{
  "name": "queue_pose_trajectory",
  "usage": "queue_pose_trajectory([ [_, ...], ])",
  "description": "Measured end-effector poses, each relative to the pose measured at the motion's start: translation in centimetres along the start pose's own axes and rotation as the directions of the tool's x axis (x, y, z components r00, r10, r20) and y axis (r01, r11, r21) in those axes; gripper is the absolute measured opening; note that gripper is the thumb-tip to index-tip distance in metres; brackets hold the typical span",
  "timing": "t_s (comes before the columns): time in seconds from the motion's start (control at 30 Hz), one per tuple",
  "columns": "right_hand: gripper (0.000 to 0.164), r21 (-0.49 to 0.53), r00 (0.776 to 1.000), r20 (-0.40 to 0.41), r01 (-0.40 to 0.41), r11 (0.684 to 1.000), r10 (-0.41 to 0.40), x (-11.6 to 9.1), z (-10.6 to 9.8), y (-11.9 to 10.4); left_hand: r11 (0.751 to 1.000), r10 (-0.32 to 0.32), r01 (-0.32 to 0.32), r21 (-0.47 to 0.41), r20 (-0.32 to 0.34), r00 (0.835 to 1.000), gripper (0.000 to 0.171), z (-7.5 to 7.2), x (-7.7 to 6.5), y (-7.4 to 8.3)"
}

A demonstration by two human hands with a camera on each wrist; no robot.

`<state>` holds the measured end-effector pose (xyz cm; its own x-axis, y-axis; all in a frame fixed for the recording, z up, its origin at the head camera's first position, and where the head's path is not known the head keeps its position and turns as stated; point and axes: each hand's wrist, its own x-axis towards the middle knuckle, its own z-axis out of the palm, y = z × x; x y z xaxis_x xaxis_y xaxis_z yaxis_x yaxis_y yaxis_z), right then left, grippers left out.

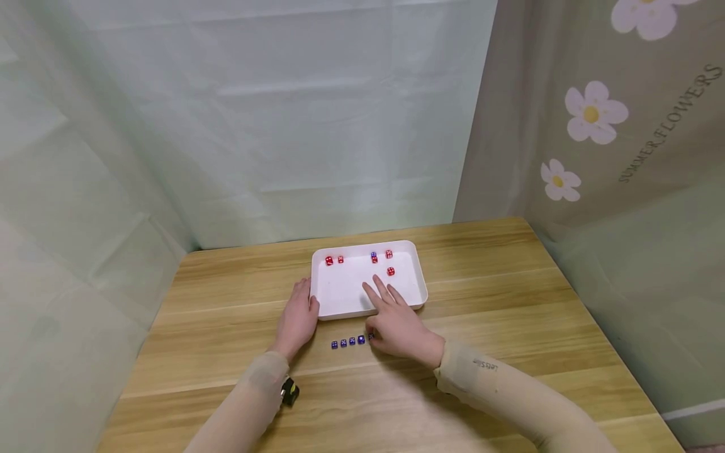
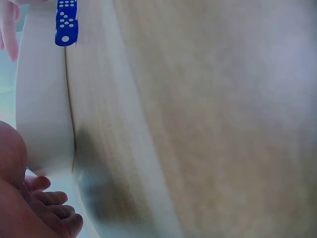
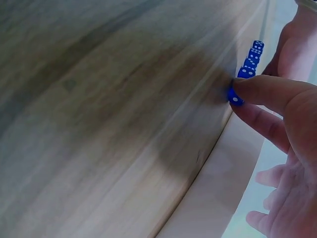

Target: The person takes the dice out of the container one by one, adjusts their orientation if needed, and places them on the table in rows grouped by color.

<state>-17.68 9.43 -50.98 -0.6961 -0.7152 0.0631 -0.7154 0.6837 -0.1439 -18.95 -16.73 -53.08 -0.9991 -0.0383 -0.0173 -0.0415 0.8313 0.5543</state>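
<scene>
A white tray (image 1: 345, 296) lies on the table, and my left hand (image 1: 297, 319) rests against its front left corner with fingers along the outer wall. In front of the tray runs a short row of blue dice (image 1: 352, 341) with white pips. At the right end of that row, my right hand (image 1: 401, 328) pinches a blue die (image 3: 235, 98) between thumb and index finger. Its other fingers spread out over the tray's front edge. Inside the tray are several red dice (image 1: 391, 271), and one blue die (image 1: 374, 255) sits right by a red die at the back.
The wooden table (image 1: 226, 340) ends at a pale curtain (image 1: 283, 126) behind the tray. A small black and yellow object (image 1: 290, 391) shows beside the left sleeve. Curtains hang along both sides, the right one printed with white flowers (image 1: 595, 113).
</scene>
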Motion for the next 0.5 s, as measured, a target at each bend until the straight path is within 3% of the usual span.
queue_pose_trajectory([
  [0.5,0.010,-0.014,1.000,-0.021,0.006,1.000,-0.006,-0.06,0.22,-0.01,1.000,-0.004,0.004,0.000,0.007,1.000,0.059,-0.03,-0.02,0.05],
])
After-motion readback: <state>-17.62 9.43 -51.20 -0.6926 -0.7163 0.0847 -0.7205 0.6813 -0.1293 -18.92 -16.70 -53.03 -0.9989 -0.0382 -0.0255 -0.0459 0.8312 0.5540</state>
